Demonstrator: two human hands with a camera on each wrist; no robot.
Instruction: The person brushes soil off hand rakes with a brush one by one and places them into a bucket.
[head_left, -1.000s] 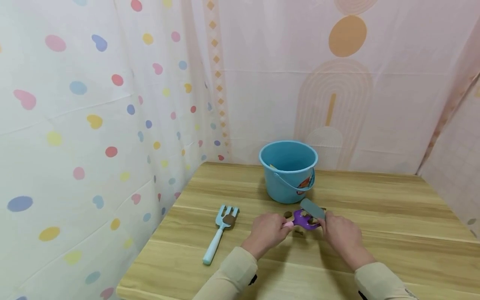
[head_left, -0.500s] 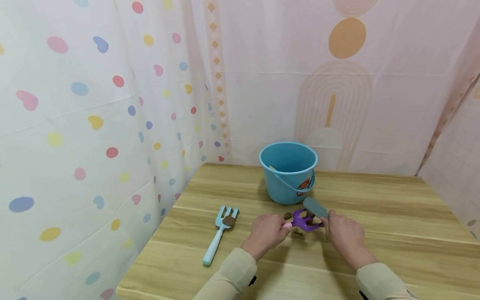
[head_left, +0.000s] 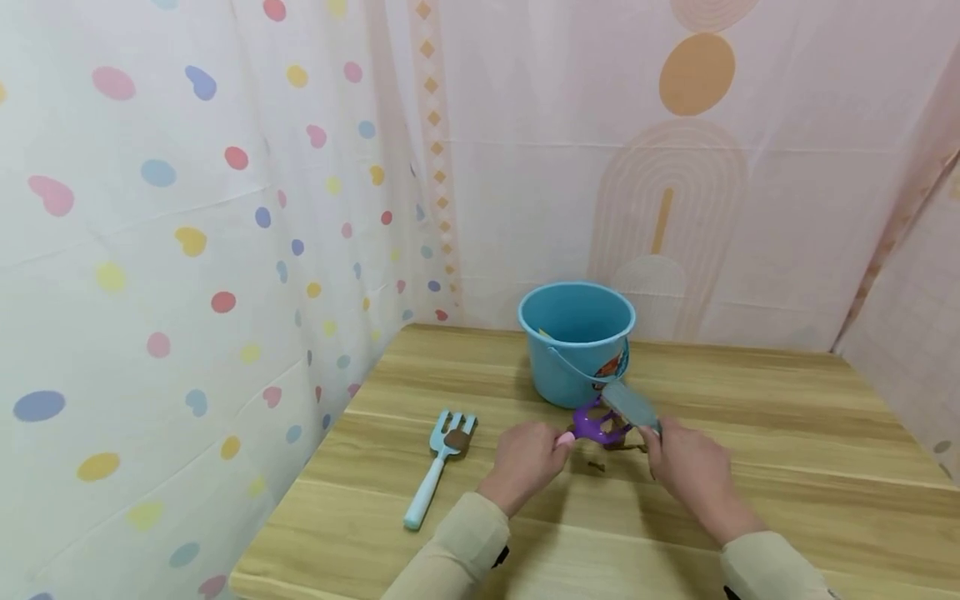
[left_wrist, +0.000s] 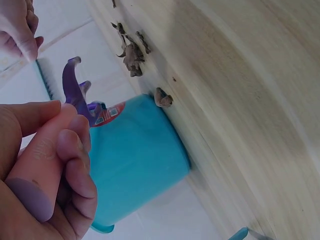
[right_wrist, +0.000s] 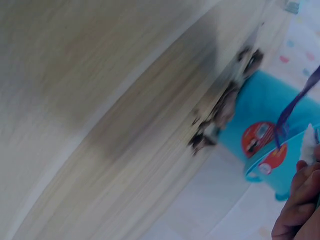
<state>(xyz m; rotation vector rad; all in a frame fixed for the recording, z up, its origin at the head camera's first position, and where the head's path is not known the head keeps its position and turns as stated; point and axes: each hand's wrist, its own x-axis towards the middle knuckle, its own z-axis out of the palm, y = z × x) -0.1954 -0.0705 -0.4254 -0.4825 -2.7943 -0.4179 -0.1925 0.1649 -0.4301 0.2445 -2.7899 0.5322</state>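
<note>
My left hand (head_left: 525, 458) grips the pink handle of a small purple garden rake (head_left: 592, 427), its prongs pointing right. In the left wrist view my fingers curl around that pink handle (left_wrist: 45, 145). With my right hand (head_left: 693, 471) I hold a grey-blue brush (head_left: 632, 406), its head close to the rake's prongs. Bristles show along the brush edge (left_wrist: 44, 80) in the left wrist view. Whether brush and rake touch is unclear. Below them, brown dried clumps (left_wrist: 132, 57) lie on the table. The brush is mostly cut off in the right wrist view.
A blue bucket (head_left: 566, 371) stands just behind the rake, with something yellow (head_left: 545, 334) inside. To the left lies a light blue garden fork (head_left: 425, 496) with a brown lump (head_left: 456, 439) at its tines. Patterned curtains (head_left: 675, 208) hang behind the wooden table (head_left: 787, 433).
The rake has shifted up and left, towards the bucket. The brush has moved slightly with it, and brown clumps show beneath the rake. The fork and bucket have stayed put.
</note>
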